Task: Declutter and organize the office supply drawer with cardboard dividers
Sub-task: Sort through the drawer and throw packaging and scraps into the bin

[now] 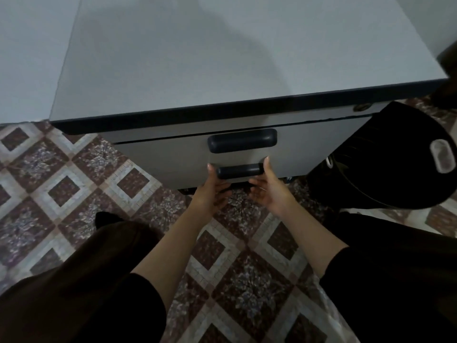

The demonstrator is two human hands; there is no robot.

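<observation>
The lower drawer handle sits between the left hand and right hand — right fingers loose and open, left fingers too blurry to tell.

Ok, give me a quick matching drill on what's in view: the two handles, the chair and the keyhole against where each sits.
1 upper handle
2 lower handle
3 black chair
4 keyhole

a right of the cabinet
b between the left hand and right hand
c top right corner of the cabinet front
d just under the cabinet top, untouched

Pairs: 1-d, 2-b, 3-a, 4-c
</observation>
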